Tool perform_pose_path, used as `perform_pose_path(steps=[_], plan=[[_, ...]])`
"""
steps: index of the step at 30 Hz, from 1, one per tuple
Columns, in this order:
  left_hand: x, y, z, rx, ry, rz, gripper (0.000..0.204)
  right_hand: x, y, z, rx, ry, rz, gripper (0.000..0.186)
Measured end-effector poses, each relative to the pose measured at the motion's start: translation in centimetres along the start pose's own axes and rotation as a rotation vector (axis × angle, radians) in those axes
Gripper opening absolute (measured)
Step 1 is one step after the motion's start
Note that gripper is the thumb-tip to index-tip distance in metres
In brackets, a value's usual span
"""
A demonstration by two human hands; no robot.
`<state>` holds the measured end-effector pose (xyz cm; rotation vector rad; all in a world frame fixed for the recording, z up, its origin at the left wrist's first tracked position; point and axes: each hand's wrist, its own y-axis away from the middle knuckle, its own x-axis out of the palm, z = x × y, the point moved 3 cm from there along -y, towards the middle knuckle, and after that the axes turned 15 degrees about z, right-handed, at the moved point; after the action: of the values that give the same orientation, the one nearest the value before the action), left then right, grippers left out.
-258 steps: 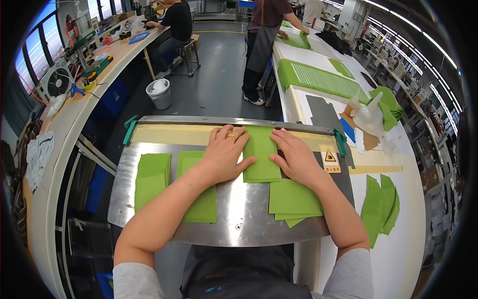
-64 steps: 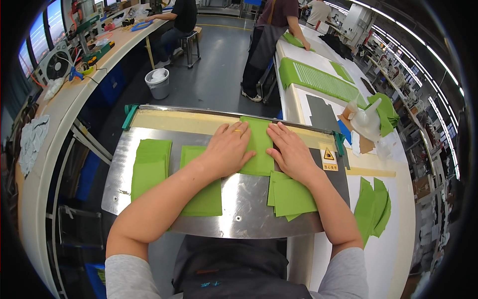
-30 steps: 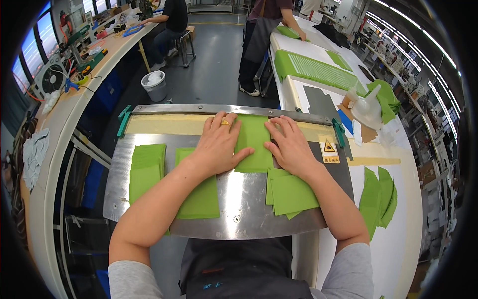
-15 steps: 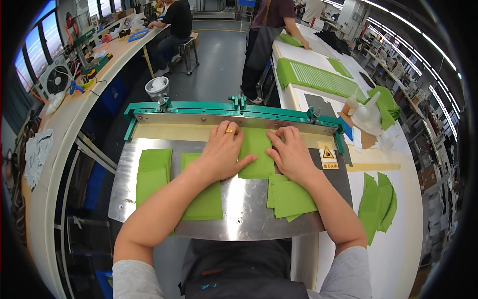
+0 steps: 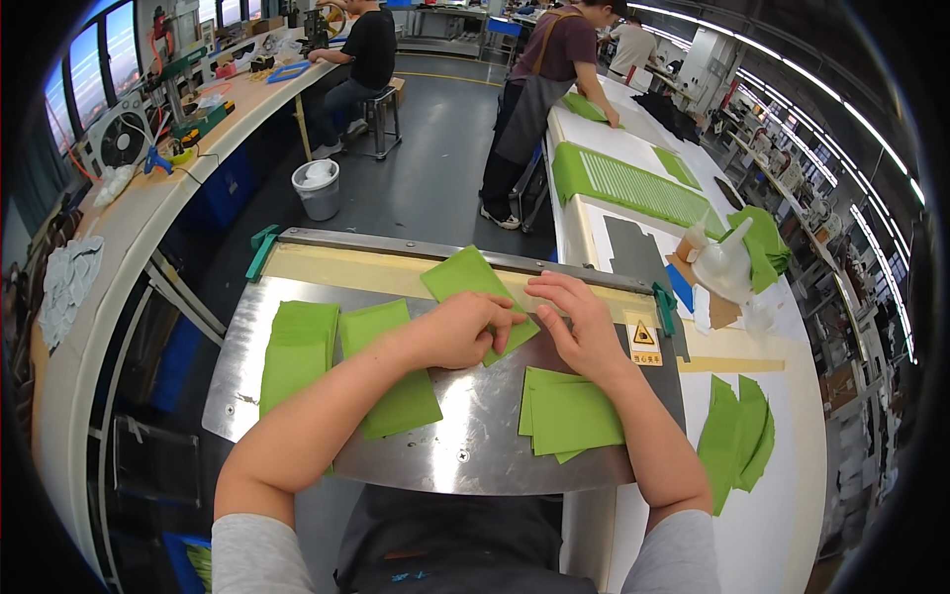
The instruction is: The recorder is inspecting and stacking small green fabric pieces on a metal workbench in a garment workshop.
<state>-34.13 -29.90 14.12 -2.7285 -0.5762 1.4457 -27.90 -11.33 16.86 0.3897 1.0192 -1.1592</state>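
Observation:
A metal bench plate (image 5: 455,421) with a steel strip (image 5: 396,249) along its far edge lies before me. A rectangular green piece of thin sheet material (image 5: 463,275) rests askew on it, its far corner reaching the strip. My left hand (image 5: 467,329) is on this piece, its fingers curled and pinching near its right edge. Just right of the piece, my right hand (image 5: 579,325) is open with fingers stretched out, holding nothing. Two stacks of green pieces, a left stack (image 5: 299,346) and a middle stack (image 5: 401,401), lie left of centre. A smaller stack (image 5: 576,414) sits below my right hand.
Green end brackets (image 5: 261,252) flank the plate. Curved green scraps (image 5: 734,436) lie on the white table (image 5: 782,535) at right, beyond a warning label (image 5: 643,339). A white bottle (image 5: 727,259) stands farther back. A bucket (image 5: 317,188) is on the floor; two people work ahead.
The green clamp bar has dropped from sight at the plate's far edge. The green piece has turned askew. My left hand has curled onto it; my right hand has lifted off.

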Motion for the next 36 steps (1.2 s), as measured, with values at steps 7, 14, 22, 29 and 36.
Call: perform_pose_path(steps=[7,14,22,29,36], plan=[[-1.2,0.6,-1.5,-0.335,0.052,0.072,0.023,2.1,0.1,-0.2,-0.011,0.358,0.228,0.044],[0.0,1.2,-0.7,-0.275,-0.468,-0.107,0.053,1.2,0.7,-1.4,0.125,0.435,0.216,0.048],[-0.2,1.2,-0.1,-0.313,-0.483,-0.103,0.053,1.5,0.6,-1.6,0.087,0.406,0.162,0.047],[-0.4,1.3,0.2,-0.291,-0.45,-0.103,0.054,1.8,0.3,-1.7,0.087,0.427,0.158,0.05],[-0.9,1.5,-0.7,-0.302,-0.45,-0.087,0.052,1.8,0.5,-1.7,0.131,0.483,0.089,0.051]])
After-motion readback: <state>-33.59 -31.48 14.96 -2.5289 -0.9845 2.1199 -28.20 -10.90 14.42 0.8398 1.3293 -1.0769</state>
